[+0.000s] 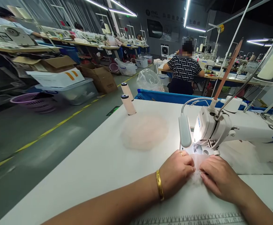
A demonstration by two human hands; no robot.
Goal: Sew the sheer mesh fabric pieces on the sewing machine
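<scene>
the thin pink cloth is between the left hand and right hand, both about as near. its seen strip points at the white sewing machine. each grip looks pinched on one side. it is see-through, with a fluffy end. a round, sheer piece lies flat on the smooth table.

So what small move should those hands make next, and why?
Probably ease the pale sheer fabric slightly forward: the left hand and right hand hold its two sides, right in front of the sewing machine.
</scene>
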